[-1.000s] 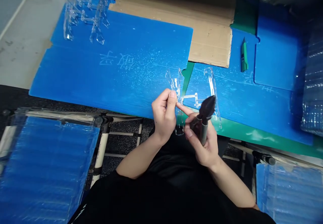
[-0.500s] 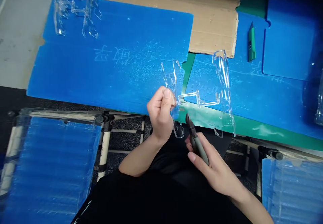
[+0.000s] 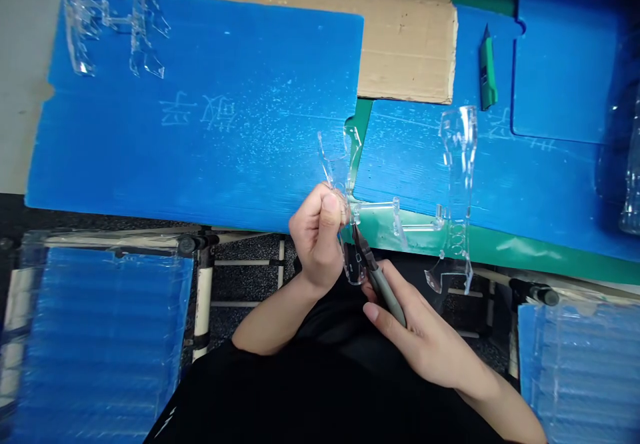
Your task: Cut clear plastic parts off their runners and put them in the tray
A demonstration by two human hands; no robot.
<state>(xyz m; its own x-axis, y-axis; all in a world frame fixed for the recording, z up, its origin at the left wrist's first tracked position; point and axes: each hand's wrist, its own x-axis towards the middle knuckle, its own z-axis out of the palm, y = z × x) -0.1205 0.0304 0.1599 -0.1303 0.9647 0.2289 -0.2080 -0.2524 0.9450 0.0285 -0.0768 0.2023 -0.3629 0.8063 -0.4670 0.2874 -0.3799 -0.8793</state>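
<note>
My left hand is closed around one side of a clear plastic molded part, holding it above the table's front edge. Two long clear pieces make up this part, joined by a thin stepped runner. In my right hand are diagonal cutters with dark jaws and grey-green handles. The jaw tips are close to the left piece, just below the runner's left end; whether they touch it I cannot tell.
More clear molded parts lie at the far left on a blue plastic sheet. A green utility knife rests right of the cardboard. Blue-covered racks stand below the table edge on both sides.
The cutters have moved left and up to the left piece. The far piece of the clear part has swung right and slightly down. The whole view has shifted a little.
</note>
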